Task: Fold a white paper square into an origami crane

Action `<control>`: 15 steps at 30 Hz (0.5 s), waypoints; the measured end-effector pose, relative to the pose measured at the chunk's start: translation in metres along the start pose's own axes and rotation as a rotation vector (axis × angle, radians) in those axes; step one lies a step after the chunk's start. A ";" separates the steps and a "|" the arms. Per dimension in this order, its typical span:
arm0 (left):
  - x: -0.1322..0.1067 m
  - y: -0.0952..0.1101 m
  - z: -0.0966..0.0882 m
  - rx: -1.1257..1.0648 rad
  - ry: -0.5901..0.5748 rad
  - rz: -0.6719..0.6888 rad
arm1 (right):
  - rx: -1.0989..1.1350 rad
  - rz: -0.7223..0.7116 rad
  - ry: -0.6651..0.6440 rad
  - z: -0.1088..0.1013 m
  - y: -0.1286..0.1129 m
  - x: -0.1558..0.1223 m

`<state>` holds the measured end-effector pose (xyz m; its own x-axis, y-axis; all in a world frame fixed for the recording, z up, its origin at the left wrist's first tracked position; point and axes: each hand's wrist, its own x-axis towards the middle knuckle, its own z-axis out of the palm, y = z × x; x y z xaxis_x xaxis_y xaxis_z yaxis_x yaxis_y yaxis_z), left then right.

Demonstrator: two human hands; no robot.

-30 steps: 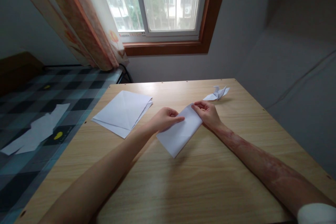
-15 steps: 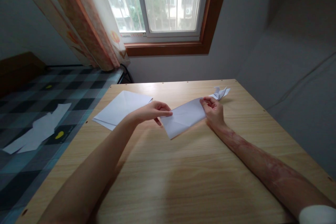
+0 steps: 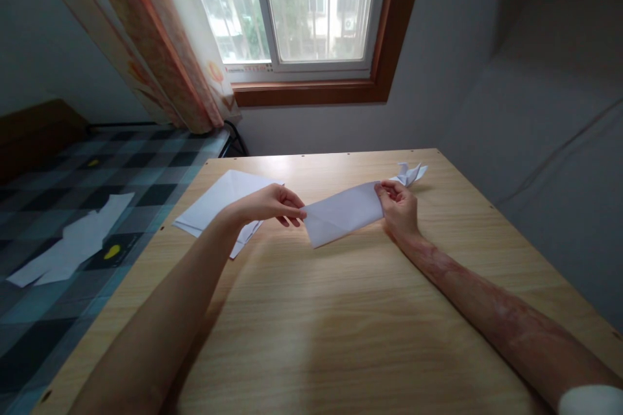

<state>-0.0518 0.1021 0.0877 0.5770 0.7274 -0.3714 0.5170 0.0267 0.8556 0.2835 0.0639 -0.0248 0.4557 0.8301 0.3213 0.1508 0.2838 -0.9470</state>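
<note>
Table [image 3: 311, 324] nearest, with folded paper [image 3: 343, 215] over it: pinching its left end between thumb and fingertips of the left hand [image 3: 267, 201], gripping its upper right corner in the curled right hand [image 3: 398, 205]. Showing white sheets [image 3: 228, 190] partly behind the left hand, 1 paper bird [image 3: 409, 175] beyond the right, then a window [image 3: 318, 19].

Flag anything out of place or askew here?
Slightly odd: loose paper pieces lie on the bed, not the table, and the edges of the paper stack don't line up. Held paper looks undamaged.

The left grip [image 3: 275, 203] and right grip [image 3: 401, 211] pinch opposite ends of a folded white paper [image 3: 344, 215] over the wooden table [image 3: 311, 318].
</note>
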 end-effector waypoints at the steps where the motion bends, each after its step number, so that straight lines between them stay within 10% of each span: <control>1: 0.000 -0.001 -0.001 -0.001 0.003 0.002 | 0.003 0.001 -0.003 0.000 0.001 0.000; 15: 0.009 -0.012 -0.005 0.024 0.123 -0.019 | -0.072 0.046 -0.107 -0.001 0.007 0.001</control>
<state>-0.0554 0.1116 0.0760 0.4854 0.8057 -0.3394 0.5432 0.0262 0.8392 0.2860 0.0660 -0.0316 0.3680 0.8890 0.2724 0.1962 0.2121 -0.9573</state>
